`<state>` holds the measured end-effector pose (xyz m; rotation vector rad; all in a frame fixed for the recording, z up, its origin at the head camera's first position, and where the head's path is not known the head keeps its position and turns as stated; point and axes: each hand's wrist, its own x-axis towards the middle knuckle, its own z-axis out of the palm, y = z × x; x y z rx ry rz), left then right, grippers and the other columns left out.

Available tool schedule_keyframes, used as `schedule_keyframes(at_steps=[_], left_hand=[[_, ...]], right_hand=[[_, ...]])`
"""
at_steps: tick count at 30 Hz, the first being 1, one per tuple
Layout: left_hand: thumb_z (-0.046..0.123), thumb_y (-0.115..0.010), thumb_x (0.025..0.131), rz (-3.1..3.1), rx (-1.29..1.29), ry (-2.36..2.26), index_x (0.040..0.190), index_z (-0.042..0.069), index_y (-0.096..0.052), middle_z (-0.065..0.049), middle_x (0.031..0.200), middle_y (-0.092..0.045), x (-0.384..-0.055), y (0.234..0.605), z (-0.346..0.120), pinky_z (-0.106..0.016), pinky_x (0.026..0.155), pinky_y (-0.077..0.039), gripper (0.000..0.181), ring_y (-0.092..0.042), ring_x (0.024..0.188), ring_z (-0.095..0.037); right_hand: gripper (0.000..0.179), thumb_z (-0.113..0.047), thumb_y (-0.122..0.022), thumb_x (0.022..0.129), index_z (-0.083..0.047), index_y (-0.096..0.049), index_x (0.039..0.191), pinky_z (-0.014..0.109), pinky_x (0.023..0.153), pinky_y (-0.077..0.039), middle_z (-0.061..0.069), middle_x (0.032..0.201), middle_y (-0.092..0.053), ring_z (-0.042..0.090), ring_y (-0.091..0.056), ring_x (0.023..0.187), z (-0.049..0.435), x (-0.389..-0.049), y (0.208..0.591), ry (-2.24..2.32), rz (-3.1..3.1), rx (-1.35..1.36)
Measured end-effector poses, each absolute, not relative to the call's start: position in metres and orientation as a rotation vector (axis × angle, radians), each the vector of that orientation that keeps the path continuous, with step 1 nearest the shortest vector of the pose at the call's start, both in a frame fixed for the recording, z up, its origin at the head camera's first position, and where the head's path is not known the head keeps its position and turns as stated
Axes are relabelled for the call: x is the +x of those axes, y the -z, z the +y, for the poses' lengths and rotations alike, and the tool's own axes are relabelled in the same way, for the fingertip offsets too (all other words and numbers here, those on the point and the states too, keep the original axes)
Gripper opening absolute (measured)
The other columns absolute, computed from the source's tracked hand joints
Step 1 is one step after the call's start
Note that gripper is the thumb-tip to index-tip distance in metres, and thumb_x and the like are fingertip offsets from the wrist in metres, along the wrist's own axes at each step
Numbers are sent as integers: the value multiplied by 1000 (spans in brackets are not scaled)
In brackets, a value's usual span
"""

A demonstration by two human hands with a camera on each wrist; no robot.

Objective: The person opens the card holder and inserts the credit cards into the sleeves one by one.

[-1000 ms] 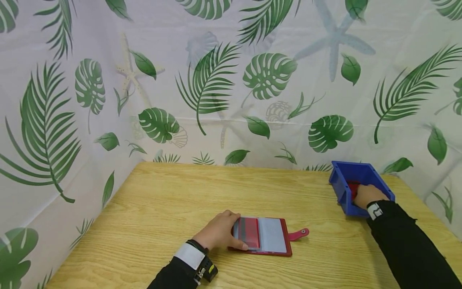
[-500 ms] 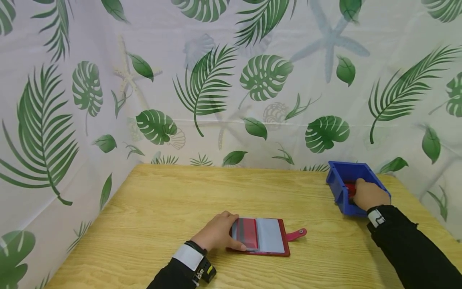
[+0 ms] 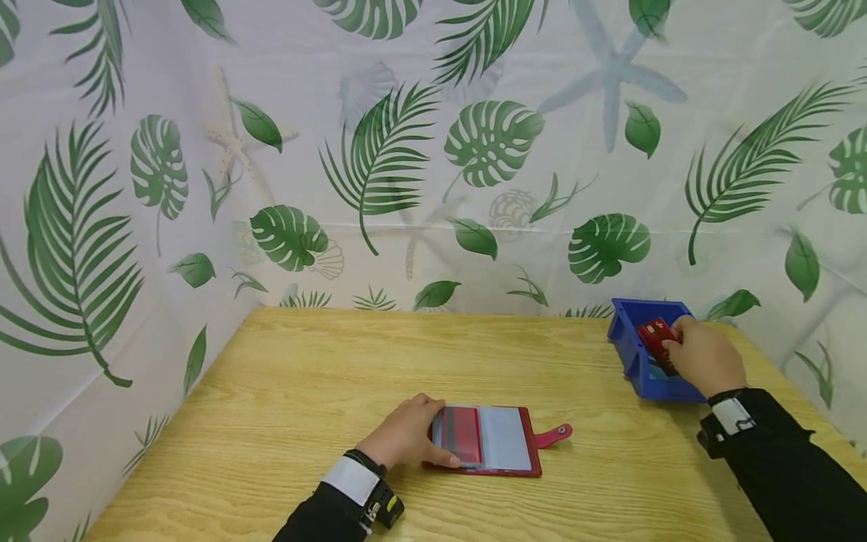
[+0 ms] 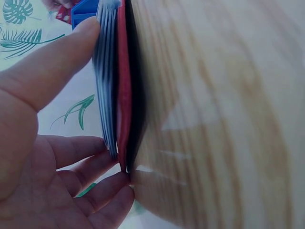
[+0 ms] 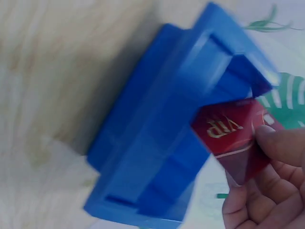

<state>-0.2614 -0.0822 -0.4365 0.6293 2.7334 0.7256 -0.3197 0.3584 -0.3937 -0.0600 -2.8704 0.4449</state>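
Note:
An open red card holder [image 3: 535, 444] lies on the table, clear sleeves facing up and a red card [image 3: 466, 435] showing in the left sleeve. My left hand [image 3: 404, 435] grips its left end, thumb on the near edge and fingertips at the far edge. In the left wrist view the thumb lies on the stacked sleeves [image 4: 106, 81]. At the right, my right hand [image 3: 711, 357] pinches a dark red card [image 5: 231, 129] marked VIP between thumb and fingers, at the opening of a blue bin [image 3: 633, 354].
The card holder's snap strap [image 3: 554, 435] sticks out to the right on the wooden table [image 3: 339, 361]. Behind the table hangs a leaf-print cloth [image 3: 406, 150]. Something light blue [image 3: 657, 373] shows low in the bin.
My right hand, earlier reaching down inside the bin, has lifted the red card up to the bin's opening. The left hand stays on the card holder.

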Motion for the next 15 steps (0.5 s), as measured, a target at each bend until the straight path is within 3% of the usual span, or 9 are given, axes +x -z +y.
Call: schedule_keyframes(at_steps=[6,11,15], left_hand=[[43,-86,70,2725,615,-761,142,0,-47,-13,127,-52,-262,436,-82,-39,92,-45,92,-50,106,-23],[40,-85,73,2728,625,-779,141,-1,-48,-14,127,-53,-262,437,-82,-40,93,-45,87,-51,108,-25],[35,-83,77,2739,619,-791,139,-1,-50,-15,127,-54,-262,438,-80,-42,95,-45,80,-52,111,-28]], right_hand=[[33,-15,-62,95,12,-52,108,53,63,-52,35,96,-61,43,-60,75,336,-310,378,-569,-2748,-28],[32,-23,-62,97,6,-53,107,45,62,-52,30,97,-63,40,-61,82,308,-296,367,-749,-2743,24],[29,-25,-62,96,2,-54,105,35,60,-44,19,91,-63,30,-57,78,285,-287,366,-873,-2762,104]])
